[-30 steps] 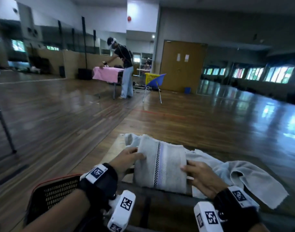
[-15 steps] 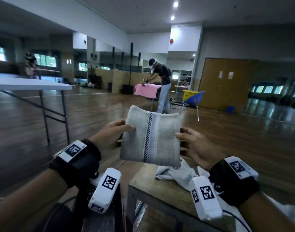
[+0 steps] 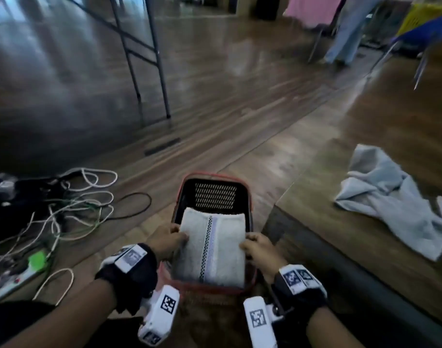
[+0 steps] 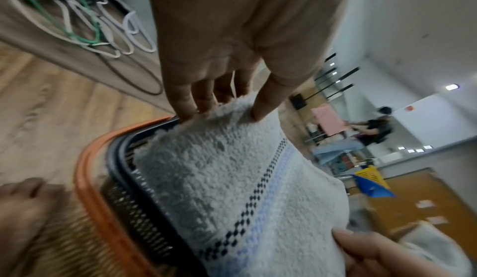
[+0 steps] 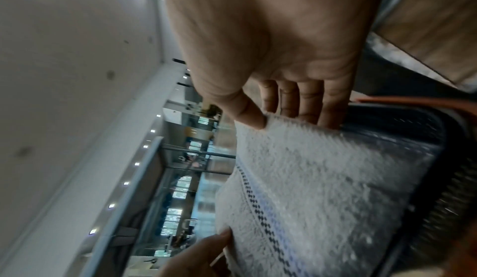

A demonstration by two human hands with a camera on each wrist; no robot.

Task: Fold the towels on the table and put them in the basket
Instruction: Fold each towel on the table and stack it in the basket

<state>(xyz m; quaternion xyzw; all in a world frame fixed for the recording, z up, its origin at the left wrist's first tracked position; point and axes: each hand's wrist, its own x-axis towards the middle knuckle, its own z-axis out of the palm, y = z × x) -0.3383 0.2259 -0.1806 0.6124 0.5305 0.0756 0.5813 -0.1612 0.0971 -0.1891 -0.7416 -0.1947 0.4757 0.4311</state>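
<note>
A folded white towel (image 3: 212, 249) with a dark checked stripe lies flat across the opening of the black mesh basket (image 3: 216, 183), which has an orange rim. My left hand (image 3: 171, 241) pinches the towel's left edge and my right hand (image 3: 256, 247) pinches its right edge. In the left wrist view the left fingers (image 4: 192, 102) and thumb clamp the towel (image 4: 232, 179) just above the basket rim (image 4: 87, 175). The right wrist view shows thumb and fingers (image 5: 296, 102) gripping the towel (image 5: 309, 183) inside the basket wall (image 5: 413, 130). An unfolded grey towel (image 3: 390, 197) lies crumpled on the wooden table (image 3: 352, 234) at right.
A tangle of white, green and black cables (image 3: 72, 204) and a power strip (image 3: 14, 277) lie on the floor left of the basket. Metal table legs (image 3: 149, 59) stand beyond. Another person's legs (image 3: 345, 33) and a blue chair (image 3: 425, 31) are at far right.
Both hands lifted the folded towel off the table, swung it left and lowered it onto the basket. My view dropped from the room to the floor.
</note>
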